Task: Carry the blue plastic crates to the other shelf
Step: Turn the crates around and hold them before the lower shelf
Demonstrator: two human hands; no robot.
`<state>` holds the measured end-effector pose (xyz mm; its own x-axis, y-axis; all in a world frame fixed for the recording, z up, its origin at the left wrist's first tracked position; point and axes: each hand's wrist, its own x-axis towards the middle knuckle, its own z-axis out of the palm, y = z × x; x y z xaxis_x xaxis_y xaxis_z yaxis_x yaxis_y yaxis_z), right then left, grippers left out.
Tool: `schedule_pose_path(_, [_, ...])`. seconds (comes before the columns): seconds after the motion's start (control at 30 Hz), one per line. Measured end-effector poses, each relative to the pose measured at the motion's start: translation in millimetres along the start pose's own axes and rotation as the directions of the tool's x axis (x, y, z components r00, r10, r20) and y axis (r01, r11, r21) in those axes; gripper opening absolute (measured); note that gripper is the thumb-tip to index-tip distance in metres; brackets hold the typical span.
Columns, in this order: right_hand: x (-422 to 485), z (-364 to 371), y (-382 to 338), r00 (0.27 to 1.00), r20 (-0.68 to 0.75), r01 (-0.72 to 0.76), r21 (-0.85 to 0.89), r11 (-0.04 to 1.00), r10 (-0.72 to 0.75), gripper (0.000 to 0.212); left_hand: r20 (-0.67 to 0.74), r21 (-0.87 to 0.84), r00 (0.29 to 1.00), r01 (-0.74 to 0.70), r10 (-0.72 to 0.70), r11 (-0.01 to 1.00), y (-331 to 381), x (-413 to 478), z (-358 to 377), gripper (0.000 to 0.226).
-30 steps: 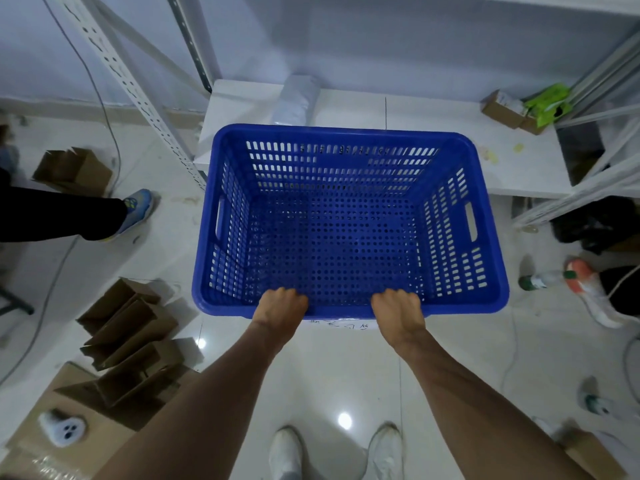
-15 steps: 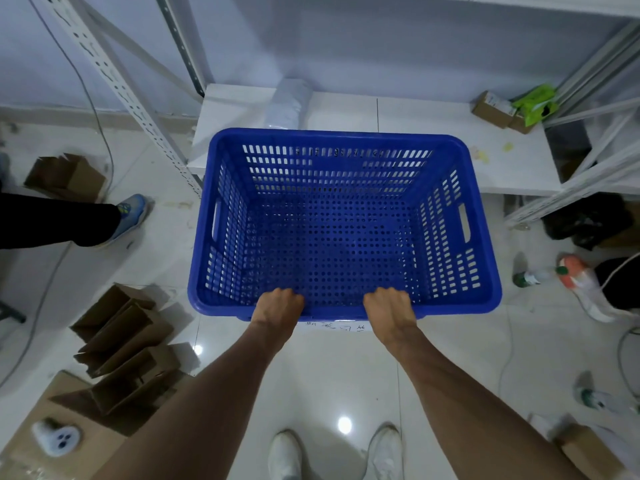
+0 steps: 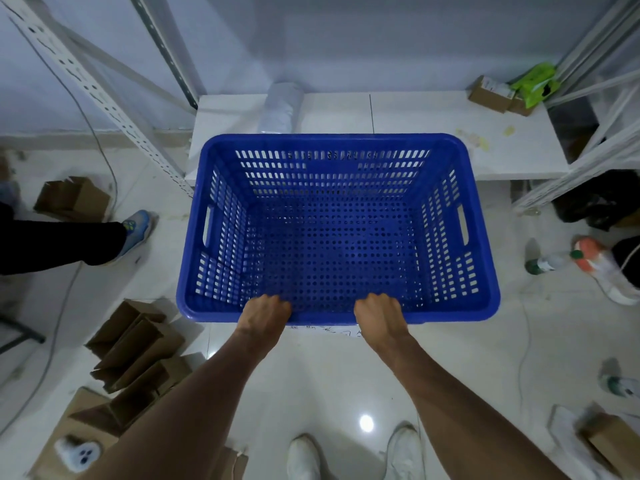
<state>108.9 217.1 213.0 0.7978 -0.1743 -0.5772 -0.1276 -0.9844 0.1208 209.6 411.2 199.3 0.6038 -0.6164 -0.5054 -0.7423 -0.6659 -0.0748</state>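
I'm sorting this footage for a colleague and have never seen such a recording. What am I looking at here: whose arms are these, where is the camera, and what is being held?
There is no machine here. The camera sits on a person's head and looks forward and down, so the two bare arms that reach up from the bottom edge are the wearer's own, and the white shoes below are theirs too. The left hand and the right hand both grip the near rim of an empty blue plastic crate, held above the floor. Beyond the crate is a low white shelf board in a metal rack; on it lie a grey-white wrapped bundle, small cardboard boxes and a green packet. On the floor to the left are open cardboard boxes, and another person's leg and blue shoe.
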Motion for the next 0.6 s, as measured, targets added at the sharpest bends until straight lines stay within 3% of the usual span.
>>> schedule_pose_path(0.43, [7.1, -7.0, -2.6, 0.999, 0.033, -0.025, 0.079, 0.997, 0.022, 0.028, -0.011, -0.157, 0.998, 0.063, -0.065, 0.986, 1.7, 5.7, 4.5, 0.022])
schedule_pose_path(0.6, [15.6, -10.0, -1.1, 1.0, 0.012, -0.03, 0.117, 0.993, 0.029, 0.045, 0.001, -0.136, 0.996, 0.085, -0.086, 0.987, -5.0, 15.9, 2.4, 0.025])
